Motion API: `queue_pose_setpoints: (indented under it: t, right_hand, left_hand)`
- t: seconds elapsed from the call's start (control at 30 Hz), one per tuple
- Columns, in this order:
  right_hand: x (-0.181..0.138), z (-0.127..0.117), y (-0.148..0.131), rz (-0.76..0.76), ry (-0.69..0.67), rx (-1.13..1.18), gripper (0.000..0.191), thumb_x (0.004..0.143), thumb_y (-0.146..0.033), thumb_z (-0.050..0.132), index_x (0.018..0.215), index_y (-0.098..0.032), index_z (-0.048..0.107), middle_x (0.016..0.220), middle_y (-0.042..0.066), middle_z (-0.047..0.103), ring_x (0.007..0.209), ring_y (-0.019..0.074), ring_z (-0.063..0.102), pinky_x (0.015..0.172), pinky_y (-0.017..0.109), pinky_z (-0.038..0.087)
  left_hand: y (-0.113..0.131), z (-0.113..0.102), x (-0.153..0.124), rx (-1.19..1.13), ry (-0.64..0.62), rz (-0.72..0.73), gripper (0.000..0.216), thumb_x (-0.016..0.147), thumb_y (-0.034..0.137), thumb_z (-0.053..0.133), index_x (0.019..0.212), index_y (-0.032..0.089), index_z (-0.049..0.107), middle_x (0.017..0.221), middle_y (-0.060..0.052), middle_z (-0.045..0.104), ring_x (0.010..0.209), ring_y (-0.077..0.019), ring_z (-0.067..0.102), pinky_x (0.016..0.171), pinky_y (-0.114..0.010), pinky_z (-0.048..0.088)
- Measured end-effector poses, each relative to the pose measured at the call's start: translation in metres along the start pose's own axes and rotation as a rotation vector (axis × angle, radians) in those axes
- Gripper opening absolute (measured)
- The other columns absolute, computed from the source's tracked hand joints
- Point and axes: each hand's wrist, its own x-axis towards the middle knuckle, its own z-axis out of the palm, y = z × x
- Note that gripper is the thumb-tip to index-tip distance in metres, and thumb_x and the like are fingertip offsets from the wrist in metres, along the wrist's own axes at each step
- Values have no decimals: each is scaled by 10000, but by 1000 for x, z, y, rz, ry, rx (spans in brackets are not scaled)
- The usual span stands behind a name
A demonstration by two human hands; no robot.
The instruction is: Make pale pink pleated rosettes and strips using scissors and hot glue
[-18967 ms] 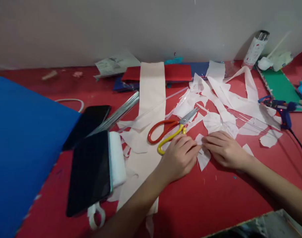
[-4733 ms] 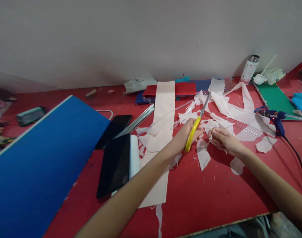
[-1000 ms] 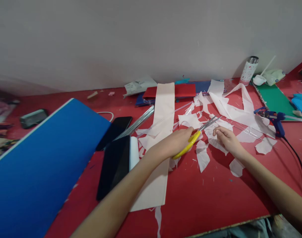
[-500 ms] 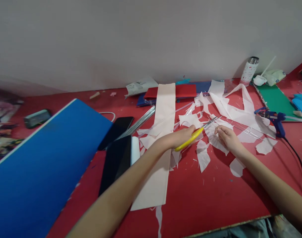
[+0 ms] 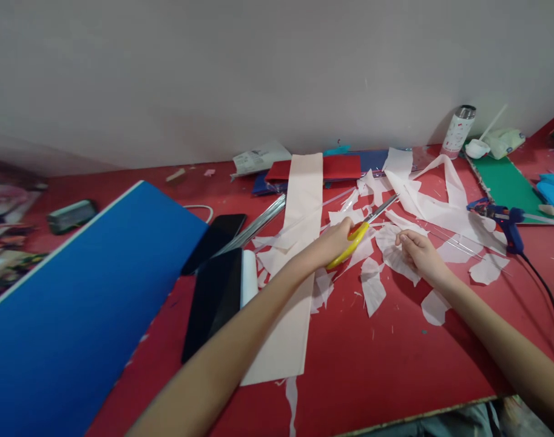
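Observation:
My left hand (image 5: 334,244) is closed on a pair of scissors (image 5: 359,235) with yellow handles. Their metal blades look closed and point up and to the right, over scattered pale pink paper pieces. To the right, my right hand (image 5: 422,255) has its thumb and fingers pinched together; what they hold, if anything, is too small to make out. Just left of those fingers lies a creased petal-shaped paper piece (image 5: 390,247), partly covered by the hand. Another cut piece (image 5: 372,288) rests on the red table (image 5: 372,364) between my hands. A long cream strip (image 5: 299,200) runs beneath my left forearm.
A blue glue gun (image 5: 508,224) with a black cord sits at the right. Behind it are a green board (image 5: 513,185) and a white bottle (image 5: 459,132). At the left stand a large blue board (image 5: 99,291), a black phone (image 5: 226,230) and a dark tablet-like slab (image 5: 215,300).
My left hand has drawn the scissors slightly up, and their blades have swung upward, away from my right fingertips. My right hand has hardly moved.

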Motion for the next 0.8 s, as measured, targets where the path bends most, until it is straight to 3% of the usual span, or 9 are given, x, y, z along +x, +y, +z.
queue_pose_setpoints:
  t: [0.33, 0.53, 0.8]
  right_hand:
    - [-1, 0, -1, -4, -46, -22, 290, 804, -487, 492, 743, -204, 481, 451, -103, 263, 369, 60, 222, 365, 195, 143]
    - [-4, 1, -3, -13, -81, -42, 311, 816, -501, 483, 746, -199, 490, 476, -104, 243, 385, 56, 199, 377, 200, 142]
    - [-3, 2, 0, -20, -91, -92, 285, 833, -469, 467, 757, -198, 508, 504, -92, 249, 404, 61, 206, 384, 200, 178]
  left_hand:
    - [-7, 2, -8, 23, 116, -85, 295, 790, 392, 516, 1000, 195, 452, 952, -111, 653, 807, -243, 628, 605, -284, 414]
    - [-11, -5, -12, 129, 156, -179, 348, 833, 467, 436, 1019, 176, 483, 974, -138, 661, 827, -266, 637, 605, -301, 416]
    - [-32, 7, -9, 278, 211, -195, 439, 826, 567, 366, 951, 172, 510, 1032, -156, 622, 870, -326, 621, 617, -354, 427]
